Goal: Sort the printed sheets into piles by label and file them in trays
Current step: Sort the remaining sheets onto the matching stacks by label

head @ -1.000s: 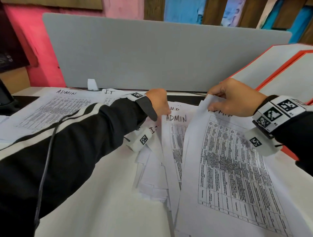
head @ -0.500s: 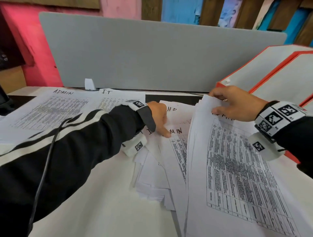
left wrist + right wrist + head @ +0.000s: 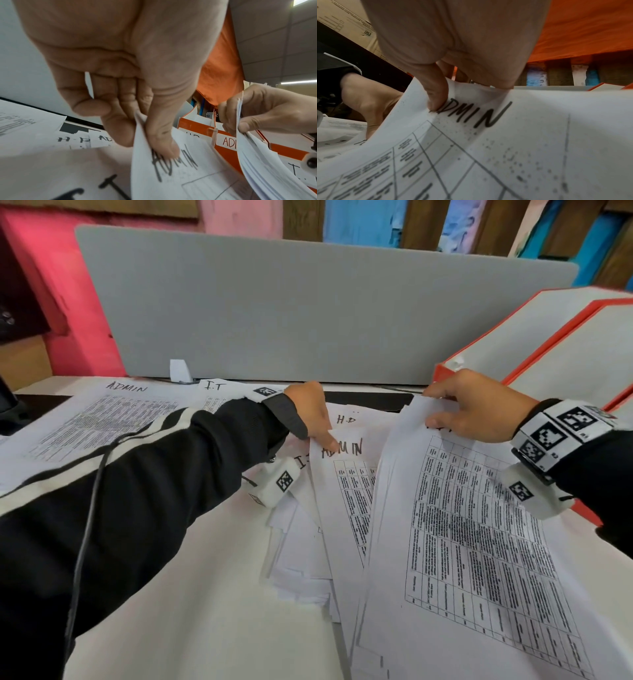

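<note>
My left hand [image 3: 313,419] pinches the top left corner of a sheet marked ADMIN [image 3: 346,474], thumb on the writing [image 3: 164,146], fingers under the edge. My right hand [image 3: 469,409] grips the top edge of a lifted bundle of printed sheets [image 3: 479,559], whose top sheet also reads ADMIN [image 3: 477,116]. Under them lies a loose heap of sheets [image 3: 301,559], with labels I.T and H.R showing. Two sorted piles lie at the far left, ADMIN [image 3: 99,419] and I.T [image 3: 219,393]. Orange trays [image 3: 534,344] stand at the right; one bears an ADMIN label [image 3: 227,141].
A grey divider panel [image 3: 308,309] runs along the back of the white desk [image 3: 191,611]. A dark object [image 3: 7,405] sits at the far left edge. A black cable [image 3: 85,542] hangs along my left sleeve.
My left hand slid down from the heap's top edge onto the ADMIN sheet and pinched its corner. My right hand raised the bundle a little further to the right.
</note>
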